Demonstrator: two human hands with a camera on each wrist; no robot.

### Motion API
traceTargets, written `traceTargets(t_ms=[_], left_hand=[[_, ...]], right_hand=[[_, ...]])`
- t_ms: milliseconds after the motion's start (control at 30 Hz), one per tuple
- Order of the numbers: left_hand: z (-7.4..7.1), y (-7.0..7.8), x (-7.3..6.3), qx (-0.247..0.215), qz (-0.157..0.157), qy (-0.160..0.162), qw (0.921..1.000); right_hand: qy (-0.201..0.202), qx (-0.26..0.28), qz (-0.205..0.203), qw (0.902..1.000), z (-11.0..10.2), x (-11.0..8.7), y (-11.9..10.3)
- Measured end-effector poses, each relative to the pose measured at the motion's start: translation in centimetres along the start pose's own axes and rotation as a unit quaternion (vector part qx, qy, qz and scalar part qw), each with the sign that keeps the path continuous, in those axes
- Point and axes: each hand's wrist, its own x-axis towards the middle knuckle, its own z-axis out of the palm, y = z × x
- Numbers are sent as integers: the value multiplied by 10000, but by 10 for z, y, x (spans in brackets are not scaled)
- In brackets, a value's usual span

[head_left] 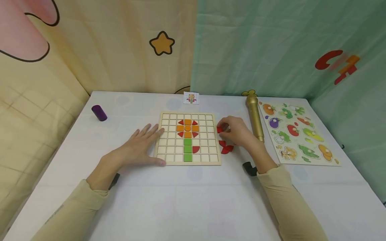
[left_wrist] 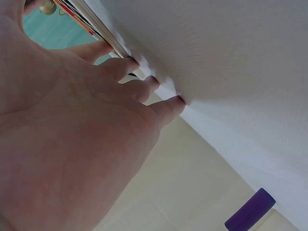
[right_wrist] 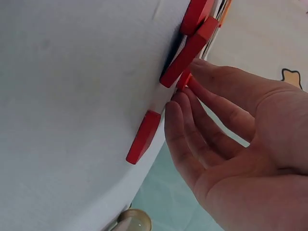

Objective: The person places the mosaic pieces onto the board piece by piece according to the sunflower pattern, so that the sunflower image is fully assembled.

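wooden grid board (head_left: 188, 164) lies flat on the white tablecloth (head_left: 187, 204); all places below taken from it. on it: four orange squares (head_left: 180, 128) round an orange disc (head_left: 187, 128), four red triangles (head_left: 195, 135) at the corners, three green squares (head_left: 188, 157) in a column beneath, one red quarter-round piece (head_left: 196, 149) right of the middle green one.

left hand (head_left: 135, 147) spread and grasping nothing, at the board's left side: thumb at the near left corner, index finger on the left edge, other fingertips on the cloth just beside.

right hand (head_left: 236, 129) pinches a red piece (head_left: 219, 130) between thumb and fingers, just beyond the board's right edge. three loose red pieces (head_left: 224, 151) lie below that hand, right of the board, bunched close together.

farther right of the board, a gold microphone-shaped stick (head_left: 255, 117); the right forearm crosses in front of its near end. past it, a vegetable puzzle board (head_left: 278, 139). a black object (head_left: 249, 168), nature unclear, shows by the right wrist, partly hidden.

behind the board, a small pattern card (head_left: 191, 98) with a flower design. well left and behind, a purple cylinder (head_left: 99, 113) on its side. curtain (head_left: 120, 67) with a star print farther back.
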Motion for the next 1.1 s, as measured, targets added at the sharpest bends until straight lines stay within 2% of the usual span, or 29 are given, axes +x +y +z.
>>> traceTargets(t_ms=[333, 633, 867, 1100], left_hand=[[1, -1, 0, -38, 36, 10, 10000], [0, 1, 0, 5, 48, 14, 10000], [0, 1, 0, -9, 44, 31, 10000], [0, 0, 0, -14, 13, 19, 10000]], right_hand=[[-9, 216, 19, 9998, 0, 0, 2], [-28, 353, -184, 9992, -7, -4, 3], [-37, 679, -227, 9974, -8, -6, -11], [-411, 959, -442, 9936, 4, -7, -30]])
